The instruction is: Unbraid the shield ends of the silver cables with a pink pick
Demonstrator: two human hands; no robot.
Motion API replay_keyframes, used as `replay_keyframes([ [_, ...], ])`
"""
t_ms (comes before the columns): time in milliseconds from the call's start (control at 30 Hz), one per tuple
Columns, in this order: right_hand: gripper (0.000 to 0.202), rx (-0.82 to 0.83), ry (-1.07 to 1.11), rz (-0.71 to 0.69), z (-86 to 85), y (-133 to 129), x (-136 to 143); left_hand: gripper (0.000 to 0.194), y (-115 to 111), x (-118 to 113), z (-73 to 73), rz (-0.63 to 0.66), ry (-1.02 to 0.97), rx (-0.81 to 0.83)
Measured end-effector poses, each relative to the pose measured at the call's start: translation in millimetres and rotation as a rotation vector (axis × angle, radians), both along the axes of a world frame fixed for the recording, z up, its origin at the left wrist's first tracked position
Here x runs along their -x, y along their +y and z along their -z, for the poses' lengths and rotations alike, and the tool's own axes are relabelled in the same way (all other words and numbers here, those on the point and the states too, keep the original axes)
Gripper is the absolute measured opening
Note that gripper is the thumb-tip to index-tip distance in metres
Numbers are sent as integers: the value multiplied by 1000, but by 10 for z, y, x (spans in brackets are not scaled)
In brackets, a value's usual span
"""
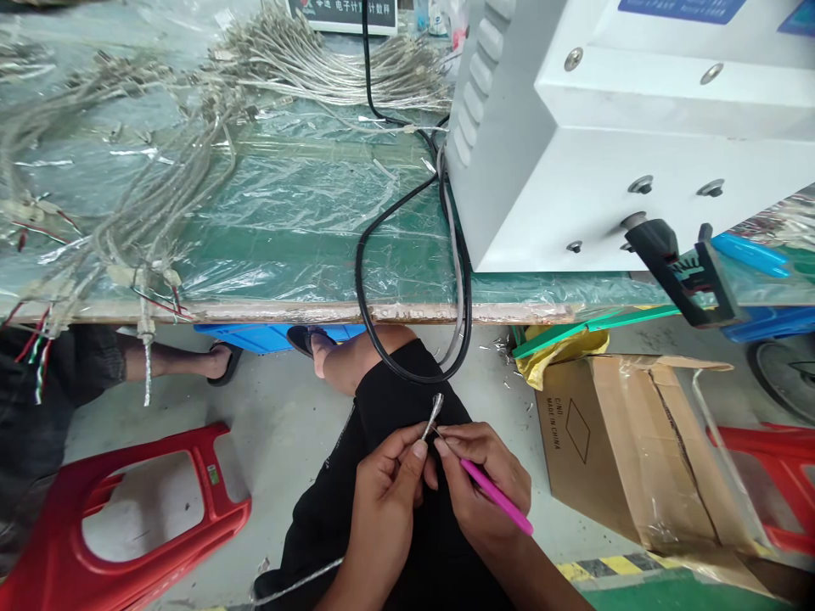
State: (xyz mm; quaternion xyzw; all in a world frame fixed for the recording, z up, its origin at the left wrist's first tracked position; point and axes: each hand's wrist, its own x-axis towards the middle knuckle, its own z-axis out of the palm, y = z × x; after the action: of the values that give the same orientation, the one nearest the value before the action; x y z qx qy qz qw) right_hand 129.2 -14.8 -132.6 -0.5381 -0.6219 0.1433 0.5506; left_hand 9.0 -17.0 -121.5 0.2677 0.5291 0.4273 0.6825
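Above the black-clad lap, my left hand (390,484) pinches a thin silvery braided cable (434,414) near its end, and the frayed tip points up and away. Close beside it on the right, my right hand (485,479) is closed round a pink-handled tool (497,496). The tool's thin tip reaches toward the braid beside the left fingertips; whether it touches is too small to tell. The cable's lower length (306,584) shows below the left wrist.
A plastic-covered green table (286,221) holds bundles of clear cables (153,187) and a white machine (541,195). Black cords (360,280) loop over its edge. Red stools (222,509), a cardboard box (586,441) and another person's leg (171,359) are around.
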Motion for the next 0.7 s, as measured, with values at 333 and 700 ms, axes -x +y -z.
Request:
replay_keyframes([
  [333,19,-7,13,21,27,13,-7,40,19,-3,-34,16,-24,2],
  [700,18,55,62,25,68,45,-27,36,26,36,-21,75,-1,-19],
])
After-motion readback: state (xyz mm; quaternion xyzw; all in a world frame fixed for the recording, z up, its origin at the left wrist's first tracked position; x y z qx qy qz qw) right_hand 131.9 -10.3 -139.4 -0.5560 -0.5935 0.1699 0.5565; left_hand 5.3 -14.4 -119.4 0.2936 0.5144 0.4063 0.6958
